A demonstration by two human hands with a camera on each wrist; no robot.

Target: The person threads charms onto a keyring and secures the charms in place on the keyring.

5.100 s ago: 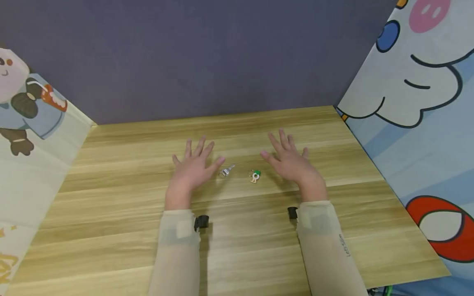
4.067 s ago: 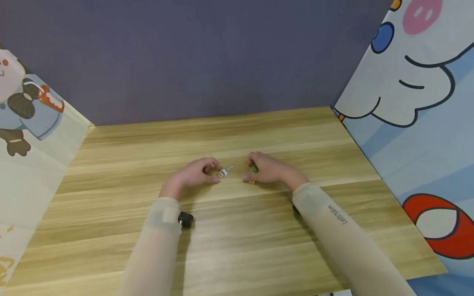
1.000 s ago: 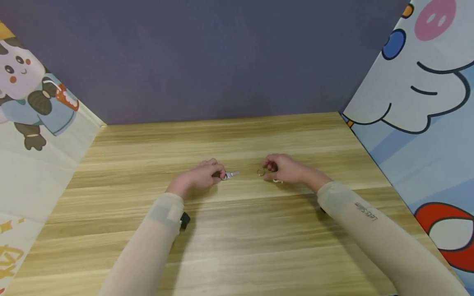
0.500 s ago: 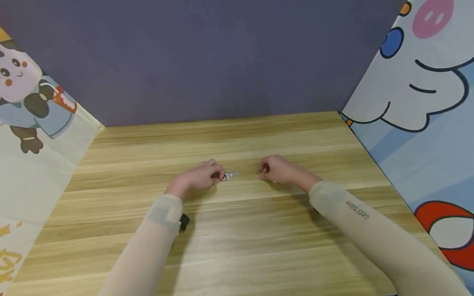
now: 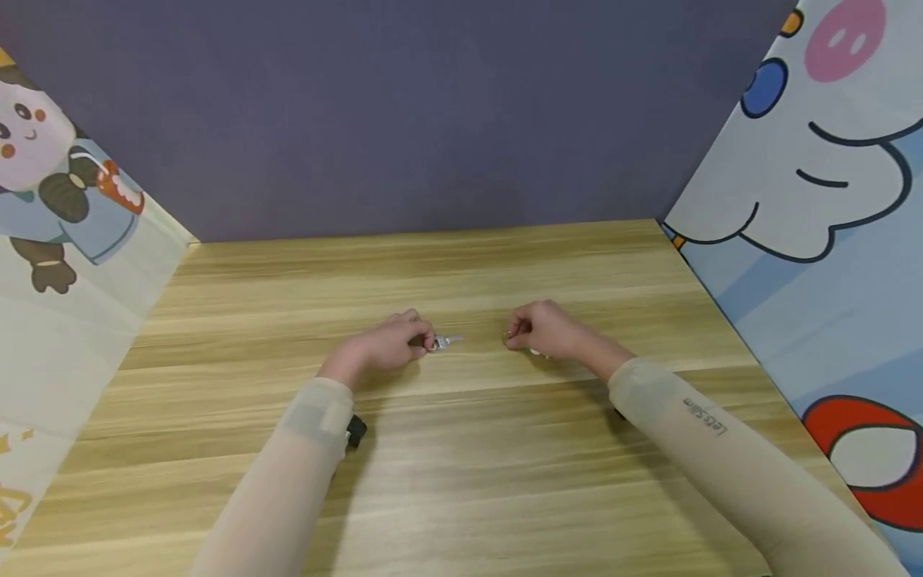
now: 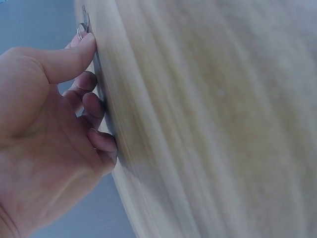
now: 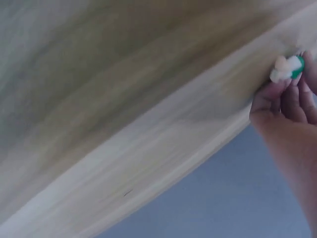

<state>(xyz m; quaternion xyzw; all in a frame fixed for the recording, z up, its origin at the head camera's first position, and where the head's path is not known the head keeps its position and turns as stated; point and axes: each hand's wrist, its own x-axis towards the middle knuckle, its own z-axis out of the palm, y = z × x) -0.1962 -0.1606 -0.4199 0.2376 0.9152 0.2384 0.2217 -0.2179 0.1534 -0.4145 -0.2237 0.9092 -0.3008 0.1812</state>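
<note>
My left hand (image 5: 389,343) pinches the ring end of a small silver key (image 5: 449,340), whose blade points right, low over the wooden table. In the left wrist view the metal ring (image 6: 81,30) shows at the thumb tip, and the other fingers curl against the tabletop. To the right of the key, my right hand (image 5: 554,330) pinches a small keychain with thumb and fingertips. Its white, cream and green charm (image 7: 291,68) sticks out by the fingers in the right wrist view. The keychain's thin ring is mostly hidden by the fingertips.
The pale wood-grain table (image 5: 461,481) meets a dark grey-purple panel (image 5: 433,120) at the back. Cartoon-printed walls stand on the left (image 5: 94,320) and right (image 5: 779,320). A small black camera (image 5: 356,431) sits at the left wrist.
From lying spread over the table, both hands have come to grip the key and keychain. Lately the right hand shifts slightly, its fingers closing over the keychain's ring; the left stays nearly still.
</note>
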